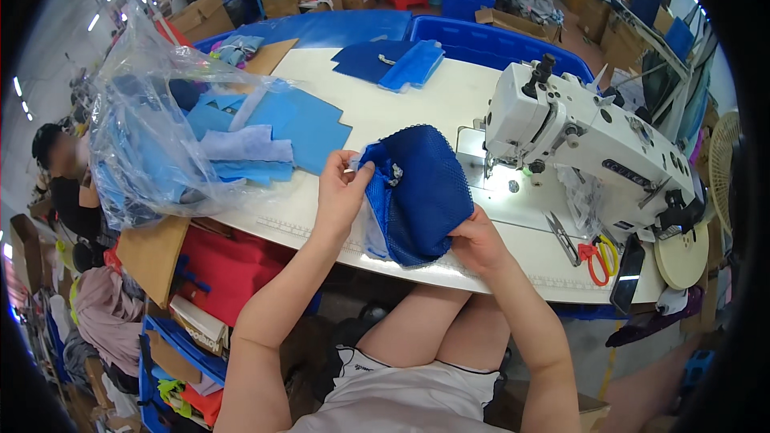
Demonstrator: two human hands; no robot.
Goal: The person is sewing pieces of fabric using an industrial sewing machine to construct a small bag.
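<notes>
A dark blue mesh fabric piece [425, 188], with brighter blue inside and a small pale fitting at its fold, is held up over the front of the white table [305, 192]. My left hand [342, 180] pinches its upper left edge along with a pale translucent strip. My right hand [473, 236] grips its lower right side, fingertips partly hidden behind it. Just beyond, to the right, stands a white sewing machine [585, 140] with its lamp lit. At the back lie flat blue pieces [409, 66].
A clear plastic bag with light blue pieces [313, 128] covers the table's left. Scissors [593, 261] and a black phone [627, 273] lie at right. A blue crate [501, 40] sits behind. A co-worker [68, 192] is at far left. Piled fabrics [112, 313] stand at lower left.
</notes>
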